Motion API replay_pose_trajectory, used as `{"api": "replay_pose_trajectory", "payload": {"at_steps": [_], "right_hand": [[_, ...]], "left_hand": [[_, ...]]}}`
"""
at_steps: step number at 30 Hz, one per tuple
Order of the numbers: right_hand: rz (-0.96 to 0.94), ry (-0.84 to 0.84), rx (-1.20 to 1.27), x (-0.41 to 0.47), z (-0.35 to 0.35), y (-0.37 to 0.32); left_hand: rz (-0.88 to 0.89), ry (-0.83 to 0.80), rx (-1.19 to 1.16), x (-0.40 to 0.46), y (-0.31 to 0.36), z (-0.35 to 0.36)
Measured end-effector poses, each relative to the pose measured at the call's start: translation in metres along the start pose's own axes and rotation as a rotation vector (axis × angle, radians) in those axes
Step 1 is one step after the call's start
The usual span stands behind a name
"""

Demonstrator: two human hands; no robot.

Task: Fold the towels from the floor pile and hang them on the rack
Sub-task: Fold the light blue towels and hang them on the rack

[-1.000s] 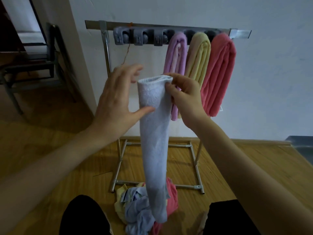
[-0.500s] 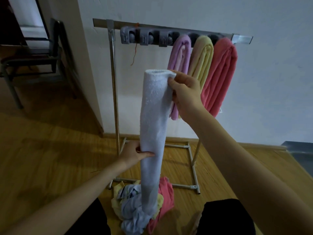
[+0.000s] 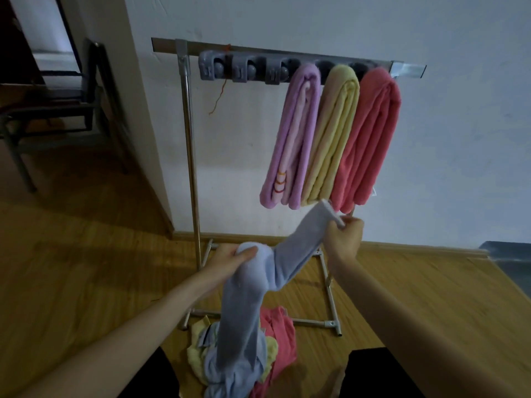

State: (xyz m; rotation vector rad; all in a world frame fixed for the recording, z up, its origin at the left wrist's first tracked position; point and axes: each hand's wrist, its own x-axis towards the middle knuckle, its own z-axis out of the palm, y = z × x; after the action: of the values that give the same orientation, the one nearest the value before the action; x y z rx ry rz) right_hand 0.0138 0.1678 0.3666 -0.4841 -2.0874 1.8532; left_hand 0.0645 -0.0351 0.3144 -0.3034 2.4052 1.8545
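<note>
Both hands are now sitting far lower than half a second ago, below the hanging towels instead of level with them, and the blue towel (image 3: 290, 254) is no longer hanging straight but bending over the left hand (image 3: 230, 261). That hand is gripping the towel at its middle, thumb on top, making the hump of the fold; the right hand (image 3: 343, 239) is pinching the upper end just under the rack's hanging towels. Between them the towel's long axis is running on a slant, up toward the right hand and away from the left, while the lower half is dropping from the left hand to the pile (image 3: 275, 351) at the rack's foot. Judging by this, the fold turns on bringing the right-hand end over to the half under the left hand, which is nearer the pile. The towel is looking soft, nappy and limp, a narrow strip already doubled lengthwise. On the rack (image 3: 189, 156), a thin metal frame, purple (image 3: 296, 139), yellow (image 3: 330, 136) and red (image 3: 370, 136) towels are hanging as plump folded loops from grey clips (image 3: 244, 68), three of which stand free at its left.
</note>
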Motion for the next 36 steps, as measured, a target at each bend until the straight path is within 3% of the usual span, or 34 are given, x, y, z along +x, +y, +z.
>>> {"api": "replay_pose_trajectory", "payload": {"at_steps": [3,7,9,10,12,13,15,17,20,27,32,36], "right_hand": [[0.059,-0.222,-0.199,-0.002,-0.007,0.054],[0.301,-0.665,-0.523,-0.013,-0.018,0.076],[0.149,-0.829,-0.888,-0.016,-0.020,0.072],[-0.022,-0.809,-0.929,-0.017,-0.018,0.070],[-0.249,-0.765,-0.654,-0.021,-0.015,0.057],[-0.264,-0.777,-0.438,-0.024,-0.014,0.047],[-0.146,-0.915,-0.095,-0.032,-0.012,0.025],[-0.055,-1.083,0.072,-0.035,-0.010,0.012],[-0.059,-1.199,0.081,-0.039,-0.007,0.005],[-0.110,-1.236,0.019,-0.021,-0.024,-0.014],[-0.134,-1.165,-0.021,-0.003,-0.038,-0.023],[-0.161,-1.056,-0.050,0.008,-0.040,-0.025]], "left_hand": [[0.123,-0.016,0.038,0.000,0.034,-0.005],[0.179,-0.205,0.057,-0.011,0.081,-0.015],[0.173,-0.305,0.118,-0.017,0.099,-0.018],[0.169,-0.345,0.151,-0.018,0.106,-0.018],[0.157,-0.410,0.218,-0.022,0.117,-0.018],[0.154,-0.431,0.241,-0.024,0.120,-0.018],[0.151,-0.452,0.260,-0.026,0.124,-0.017],[0.147,-0.460,0.262,-0.027,0.126,-0.018],[0.158,-0.457,0.292,-0.026,0.125,-0.023],[0.153,-0.440,0.398,-0.026,0.120,-0.040],[0.183,-0.463,0.469,-0.025,0.109,-0.053],[0.138,-0.493,0.311,-0.020,0.106,-0.070]]}}
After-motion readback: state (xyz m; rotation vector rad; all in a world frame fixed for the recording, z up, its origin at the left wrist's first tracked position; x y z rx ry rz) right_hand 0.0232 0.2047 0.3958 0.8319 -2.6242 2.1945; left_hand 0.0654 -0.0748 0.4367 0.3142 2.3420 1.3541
